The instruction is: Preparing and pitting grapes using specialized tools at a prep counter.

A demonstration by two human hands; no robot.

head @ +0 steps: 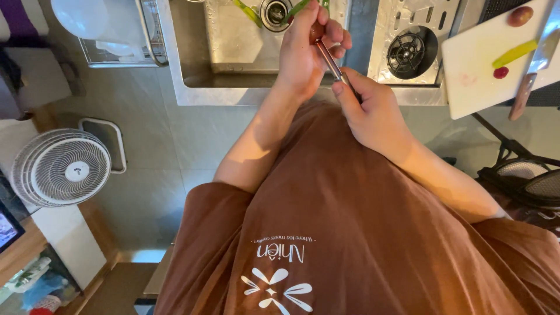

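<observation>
Above the sink (233,81), both hands grip: left (306,52) pinching a small reddish fruit (317,30), right (373,114) clenching a knife (332,64)

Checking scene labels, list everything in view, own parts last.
sink: 1, steel, top centre
drain: 1, metal, in the sink at the top edge
green strips: a few, green, by the drain
burner: 1, black, right of the sink
cutting board: 1, white, top right
round piece: 1, reddish, on the board
green strip: 1, on the board
knife: 1, brown handle, on the board's right edge
dish rack: 1, wire, top left, white bowl inside
fan: 1, white, on the floor at left
shirt: 1, brown, bottom
small red thing: 1, in left hand's fingers
slim tool: 1, metallic, between the hands
left hand: curled over the sink
right hand: grips the tool's lower end
</observation>
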